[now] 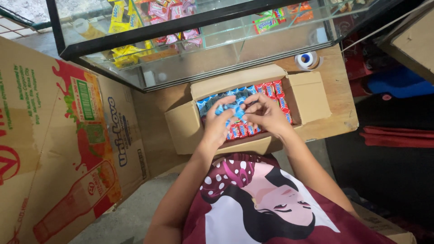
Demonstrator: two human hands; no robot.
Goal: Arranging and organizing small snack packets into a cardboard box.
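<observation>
- Head view: I take the open cardboard box (312, 97) as my landmark; it sits on a wooden board (337, 74) with all four flaps folded out.
- Inside the box I see rows of small packets: red ones (270, 89) along the far and right side, blue ones (209, 103) toward the far left corner.
- My left hand (220, 121) hovers over the middle of the box, fingers bent, pinching a blue packet (233, 110) from its left side.
- My right hand (266, 113) is just beside it over the box, fingers curled, fingertips meeting the same blue packet from the right.
- The two hands touch at the fingertips above the box; I cannot tell how firmly the packet is gripped.
- Beyond the box stands a glass display case (190, 22) holding yellow, pink and green snack packs.
- Past the far right corner of the box, a roll of tape (306, 59) lies on the board.
- Left of the box, a large flattened carton (49, 149) with a red bottle print leans up.
</observation>
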